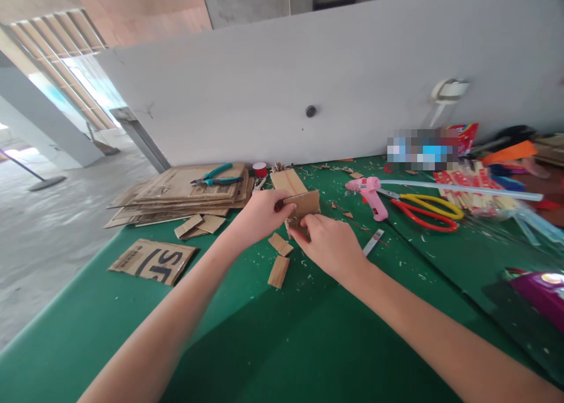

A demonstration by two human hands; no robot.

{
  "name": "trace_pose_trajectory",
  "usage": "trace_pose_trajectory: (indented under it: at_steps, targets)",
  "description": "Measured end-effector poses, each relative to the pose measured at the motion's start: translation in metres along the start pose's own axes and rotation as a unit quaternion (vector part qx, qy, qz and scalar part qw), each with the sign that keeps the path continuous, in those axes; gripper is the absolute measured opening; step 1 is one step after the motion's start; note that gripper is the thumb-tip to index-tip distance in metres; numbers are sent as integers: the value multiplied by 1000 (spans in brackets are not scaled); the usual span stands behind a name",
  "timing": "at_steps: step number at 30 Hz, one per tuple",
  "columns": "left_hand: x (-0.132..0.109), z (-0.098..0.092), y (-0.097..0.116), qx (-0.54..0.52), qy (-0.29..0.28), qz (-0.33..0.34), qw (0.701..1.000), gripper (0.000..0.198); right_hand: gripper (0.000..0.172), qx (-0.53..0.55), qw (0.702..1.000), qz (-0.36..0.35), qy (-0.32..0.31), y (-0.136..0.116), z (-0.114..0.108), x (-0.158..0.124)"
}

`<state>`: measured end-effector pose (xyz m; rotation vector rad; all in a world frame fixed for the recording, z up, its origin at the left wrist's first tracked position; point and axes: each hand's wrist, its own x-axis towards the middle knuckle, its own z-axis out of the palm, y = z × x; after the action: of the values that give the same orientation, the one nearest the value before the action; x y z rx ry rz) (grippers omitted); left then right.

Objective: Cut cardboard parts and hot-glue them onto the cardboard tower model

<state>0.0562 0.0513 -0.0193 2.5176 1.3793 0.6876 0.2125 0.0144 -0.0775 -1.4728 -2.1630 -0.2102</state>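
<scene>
Above the green table, my left hand (265,214) is closed on the left end of a small cardboard piece (307,203), thumb across its upper part. My right hand (331,241) has its fingers curled at the lower edge of the same piece, pinching it from the right. The fingers partly hide a lower flap of cardboard. Just behind lies a flat cardboard strip (288,181) with a reddish line on it. Two small cardboard rectangles, one (281,244) above the other (278,272), lie on the table below my hands.
Cardboard sheets (176,188) are stacked at left, with teal-handled pliers (218,177) on top. A printed cardboard piece (154,261) lies nearer. To the right are a pink glue gun (372,196) with a trailing cord, red-and-yellow scissors (425,209) and a purple object (540,291). A white panel (247,97) stands behind.
</scene>
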Motion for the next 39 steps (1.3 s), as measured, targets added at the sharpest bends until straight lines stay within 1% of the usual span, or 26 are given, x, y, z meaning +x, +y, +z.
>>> trace_pose_trajectory:
  at_steps: [3, 5, 11, 13, 15, 17, 18, 20, 21, 22, 25, 26, 28, 29, 30, 31, 32, 33, 34, 35, 36, 37, 39]
  targets:
    - [0, 0, 1, 2, -2, 2, 1000, 22, 37, -46, 998, -30, -2, -5, 2, 5]
    - [0, 0, 1, 5, -3, 3, 1000, 22, 38, -55, 998, -38, -2, -8, 3, 8]
    - [-1, -1, 2, 2, -9, -1, 1000, 20, 27, -59, 997, -52, -3, -13, 10, 8]
    - [-1, -2, 2, 5, -8, -2, 1000, 21, 24, -62, 996, -70, -3, -15, 11, 6]
    - [-1, -2, 3, 7, -8, -4, 1000, 21, 20, -51, 993, -106, -23, -20, 9, 0]
    - [-1, -2, 3, 8, -8, -8, 1000, 22, 16, -20, 982, -170, -73, -29, 5, -10]
    - [-1, -2, 3, 8, -7, -8, 1000, 22, 14, 1, 972, -208, -107, -35, 2, -17]
    - [-1, -2, 3, 7, -5, -9, 1000, 23, 11, 39, 937, -308, -161, -48, -6, -32]
    - [-1, -2, 3, 6, -5, -9, 1000, 24, 9, 55, 919, -349, -176, -54, -10, -40]
    - [-1, -2, 3, 6, -5, -10, 1000, 24, 7, 74, 907, -378, -170, -60, -14, -47]
    - [-1, -2, 3, 7, -9, -12, 1000, 23, 6, 108, 901, -390, -158, -67, -28, -59]
    - [-1, -2, 3, 7, -9, -11, 1000, 23, 5, 112, 903, -380, -165, -65, -33, -59]
    - [-1, -2, 2, 6, -9, -8, 1000, 23, 7, 97, 912, -339, -209, -50, -45, -53]
    - [-1, -1, 1, 5, -7, -5, 1000, 23, 9, 67, 923, -292, -243, -39, -51, -48]
    - [-1, -1, 0, 4, -6, -2, 1000, 24, 8, 26, 930, -229, -288, -25, -57, -42]
    - [-1, -1, 0, 2, -4, 3, 1000, 24, 11, -22, 932, -162, -324, -10, -61, -35]
    - [-1, 0, 0, 1, -3, 7, 1000, 23, 18, -56, 936, -100, -333, 6, -65, -28]
    - [-1, 0, -1, 1, -3, 10, 1000, 23, 21, -67, 943, -48, -323, 21, -66, -21]
    - [-1, 0, 0, 2, -3, 11, 1000, 22, 23, -43, 955, -4, -295, 35, -66, -15]
    - [-1, 0, 0, 4, -5, 11, 1000, 22, 25, 1, 967, 36, -251, 47, -64, -9]
    - [-1, 0, 0, 8, -8, 10, 1000, 22, 30, 59, 976, 57, -204, 57, -60, -3]
    - [0, -1, 1, 10, -9, 10, 1000, 22, 34, 125, 976, 71, -166, 64, -55, 2]
    - [0, 0, 1, 13, -8, 15, 1000, 21, 35, 242, 959, 79, -122, 70, -43, 11]
